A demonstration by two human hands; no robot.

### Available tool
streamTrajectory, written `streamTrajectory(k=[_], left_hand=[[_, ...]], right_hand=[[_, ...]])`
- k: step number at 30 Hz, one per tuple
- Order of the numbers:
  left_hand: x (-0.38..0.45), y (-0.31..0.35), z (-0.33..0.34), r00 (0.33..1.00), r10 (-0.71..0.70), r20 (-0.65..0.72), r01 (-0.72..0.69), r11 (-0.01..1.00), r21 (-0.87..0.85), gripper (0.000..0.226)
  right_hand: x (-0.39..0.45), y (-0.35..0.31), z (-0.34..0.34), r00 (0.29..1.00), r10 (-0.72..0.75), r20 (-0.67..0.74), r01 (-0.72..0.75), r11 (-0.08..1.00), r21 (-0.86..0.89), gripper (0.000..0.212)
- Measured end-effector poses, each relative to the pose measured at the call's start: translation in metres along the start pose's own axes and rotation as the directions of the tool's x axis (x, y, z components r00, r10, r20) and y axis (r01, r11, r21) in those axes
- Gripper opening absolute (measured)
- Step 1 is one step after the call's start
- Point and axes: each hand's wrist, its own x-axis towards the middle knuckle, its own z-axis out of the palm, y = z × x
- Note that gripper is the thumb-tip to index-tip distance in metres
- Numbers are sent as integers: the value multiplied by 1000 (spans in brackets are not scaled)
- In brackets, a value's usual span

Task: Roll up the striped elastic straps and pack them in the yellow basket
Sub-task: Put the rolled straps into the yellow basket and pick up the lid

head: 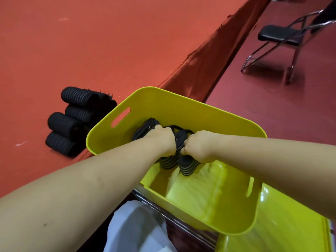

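Note:
The yellow basket [181, 108] sits at the red table's near edge, tilted toward me. Both of my hands are inside it. My left hand [161, 140] is closed on a rolled black striped strap [167, 161], and my right hand [197, 145] grips another roll [188, 166] right beside it. More black rolls [143, 129] lie in the basket beyond my knuckles. Several rolled striped straps [72, 120] lie stacked on the table just left of the basket.
The red table [91, 42] stretches away to the left and back; its edge runs diagonally past the basket. A black folding chair [283, 35] stands on the dark red floor at the right. A second yellow container [283, 237] is under the basket at the lower right.

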Motion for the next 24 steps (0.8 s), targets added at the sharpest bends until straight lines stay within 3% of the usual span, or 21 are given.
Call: streamTrajectory(k=[2,5,9,12,18,22,24], left_hand=[[2,-3,0,995,6,104,-4,1000,-20,31],[2,-1,-7,976,-40,214,46,999,-23,38],[6,4,-10,937,-134,323,137,990,12,52],[7,3,-7,903,-150,402,192,979,-68,54],[13,-2,-5,869,-137,476,245,954,-173,41],[9,-5,-8,864,-123,489,217,966,-140,36],[2,-5,-11,872,-114,477,191,975,-117,41]], right_hand=[[1,-2,3,1000,-22,-1,22,999,-33,48],[2,-3,6,1000,0,9,1,994,-107,36],[1,-1,6,981,187,57,-176,972,-157,26],[0,-1,10,958,255,133,-255,967,-18,28],[1,5,10,962,273,-31,-260,940,220,36],[-4,13,13,925,369,-95,-259,793,551,35],[-8,14,12,914,395,-99,-268,766,584,33]])
